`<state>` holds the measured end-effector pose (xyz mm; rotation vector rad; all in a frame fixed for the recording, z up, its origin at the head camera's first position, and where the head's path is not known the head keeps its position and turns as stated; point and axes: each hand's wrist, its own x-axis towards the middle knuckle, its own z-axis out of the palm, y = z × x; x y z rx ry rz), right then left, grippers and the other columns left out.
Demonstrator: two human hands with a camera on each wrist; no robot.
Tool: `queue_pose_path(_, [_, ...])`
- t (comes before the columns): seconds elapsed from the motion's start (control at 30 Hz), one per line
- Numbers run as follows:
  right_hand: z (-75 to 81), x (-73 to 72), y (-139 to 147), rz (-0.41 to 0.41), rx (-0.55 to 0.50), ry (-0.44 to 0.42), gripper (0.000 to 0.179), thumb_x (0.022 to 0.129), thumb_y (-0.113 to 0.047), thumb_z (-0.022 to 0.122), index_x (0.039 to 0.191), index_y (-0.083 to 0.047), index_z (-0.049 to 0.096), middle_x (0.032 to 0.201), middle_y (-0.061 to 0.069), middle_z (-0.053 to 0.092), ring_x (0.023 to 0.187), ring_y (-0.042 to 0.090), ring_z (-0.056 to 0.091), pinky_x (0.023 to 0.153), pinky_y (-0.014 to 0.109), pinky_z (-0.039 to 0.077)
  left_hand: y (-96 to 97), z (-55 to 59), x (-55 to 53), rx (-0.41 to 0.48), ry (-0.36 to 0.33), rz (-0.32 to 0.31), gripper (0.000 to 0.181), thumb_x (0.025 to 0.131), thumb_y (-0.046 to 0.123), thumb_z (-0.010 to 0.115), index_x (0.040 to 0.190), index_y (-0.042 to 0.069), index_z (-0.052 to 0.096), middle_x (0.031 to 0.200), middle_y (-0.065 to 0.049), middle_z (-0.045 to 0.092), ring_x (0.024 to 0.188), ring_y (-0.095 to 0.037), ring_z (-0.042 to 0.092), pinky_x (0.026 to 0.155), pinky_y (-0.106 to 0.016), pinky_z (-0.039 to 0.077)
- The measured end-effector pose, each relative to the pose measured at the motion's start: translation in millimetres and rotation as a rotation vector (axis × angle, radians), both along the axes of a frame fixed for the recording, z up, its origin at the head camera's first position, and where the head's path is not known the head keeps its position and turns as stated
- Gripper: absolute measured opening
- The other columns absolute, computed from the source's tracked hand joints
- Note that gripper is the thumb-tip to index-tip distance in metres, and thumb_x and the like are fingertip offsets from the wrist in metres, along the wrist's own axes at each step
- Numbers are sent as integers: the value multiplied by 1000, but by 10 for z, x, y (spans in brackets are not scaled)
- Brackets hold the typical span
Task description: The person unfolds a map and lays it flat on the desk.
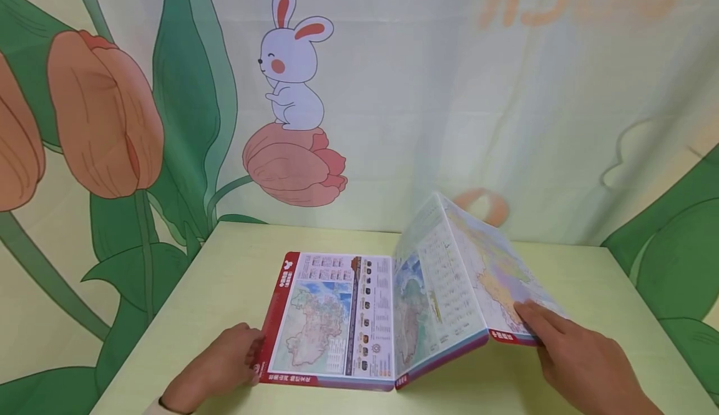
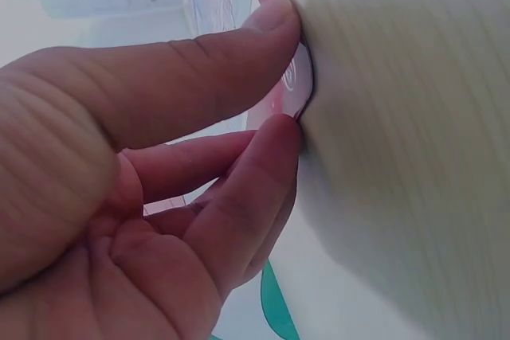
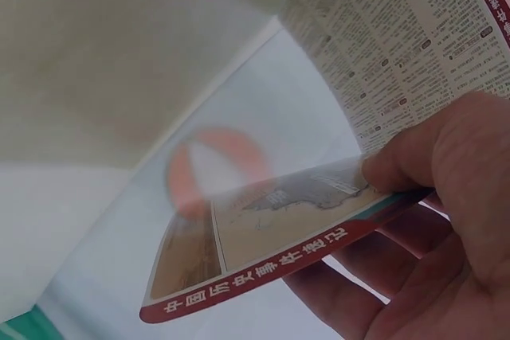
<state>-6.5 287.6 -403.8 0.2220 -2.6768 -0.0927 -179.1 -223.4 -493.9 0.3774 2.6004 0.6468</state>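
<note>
A folding map (image 1: 331,321) stands part unfolded on the table, its left panel lying flat. Its right panels rise into a ridge and slope down again to the right. My left hand (image 1: 227,359) pinches the red near-left corner, where thumb and fingertips (image 2: 275,129) meet at the edge in the left wrist view. With my right hand (image 1: 584,356) I grip the near edge of the rightmost panel. In the right wrist view the thumb presses a printed page (image 3: 295,205), the fingers behind it; red-edged panels spread apart there.
The pale yellow table (image 1: 224,278) runs back to a curtain (image 1: 415,90) printed with a white rabbit, orange tulips and green leaves. Behind the raised panels, the table's rear edge meets this curtain.
</note>
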Motion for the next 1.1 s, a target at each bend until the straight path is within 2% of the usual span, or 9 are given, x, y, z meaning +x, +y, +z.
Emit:
queue_pose_path(0.2, [-169, 122, 257, -12, -18, 43, 70, 66, -6, 88, 133, -15, 70, 128, 9, 76, 71, 30, 73, 45, 34, 40, -6, -18, -27, 14, -12, 28, 70, 73, 7, 95, 136, -2, 64, 107, -2, 62, 96, -17, 58, 96, -47, 59])
queue_pose_path(0.33, [-280, 199, 420, -55, -37, 18, 68, 68, -4, 86, 133, -15, 68, 128, 11, 76, 79, 33, 75, 46, 36, 41, 2, -25, -39, 27, -26, 48, 75, 73, 6, 95, 139, -4, 62, 108, -3, 62, 97, -17, 58, 96, -46, 60])
queue_pose_path(0.4, [-343, 239, 502, -90, -50, -31, 65, 73, -5, 85, 134, -16, 67, 130, 12, 74, 83, 34, 76, 47, 36, 42, 1, -34, -38, 28, -29, 56, 76, 72, 7, 95, 140, -5, 61, 108, -3, 62, 97, -17, 58, 95, -46, 60])
queue_pose_path(0.53, [-474, 273, 662, -179, -77, -271, 65, 84, -12, 84, 145, -16, 61, 142, 15, 67, 99, 35, 75, 52, 39, 48, -5, -41, -18, 24, -20, 64, 76, 73, 5, 95, 139, -7, 61, 107, -4, 62, 96, -17, 58, 94, -44, 60])
queue_pose_path(0.57, [-508, 280, 700, -199, -78, -329, 66, 88, -26, 85, 147, -16, 59, 145, 16, 65, 104, 35, 74, 54, 40, 50, -7, -40, -10, 24, -20, 67, 75, 73, 5, 94, 139, -7, 60, 108, -4, 62, 97, -17, 58, 93, -44, 61])
queue_pose_path(0.63, [-573, 289, 779, -232, -82, -434, 85, 84, -60, 82, 151, -15, 55, 150, 17, 60, 113, 36, 72, 57, 42, 51, -4, -34, 6, 22, -22, 72, 76, 73, 5, 94, 140, -7, 60, 107, -5, 61, 96, -17, 57, 91, -43, 61])
queue_pose_path(0.77, [-708, 312, 958, -243, -124, -547, 136, 53, -103, 66, 154, -14, 50, 154, 20, 54, 120, 41, 68, 61, 49, 54, 8, -25, 28, 10, -34, 88, 82, 71, 5, 95, 143, -5, 58, 105, -4, 61, 95, -18, 57, 85, -41, 63])
queue_pose_path(0.97, [-898, 330, 1215, -150, -202, -620, 119, 69, -85, 78, 153, -6, 50, 153, 29, 52, 122, 52, 64, 72, 58, 58, 31, -16, 54, -21, -26, 78, 83, 71, 6, 95, 145, -3, 58, 102, -5, 60, 93, -19, 57, 82, -40, 63])
queue_pose_path(1.1, [-1012, 346, 1333, -125, -201, -630, 110, 76, -79, 77, 152, -4, 52, 152, 29, 53, 122, 52, 64, 78, 61, 58, 74, -1, 71, -39, -13, 66, 81, 71, 6, 94, 143, -3, 59, 101, -5, 59, 93, -18, 56, 82, -38, 62])
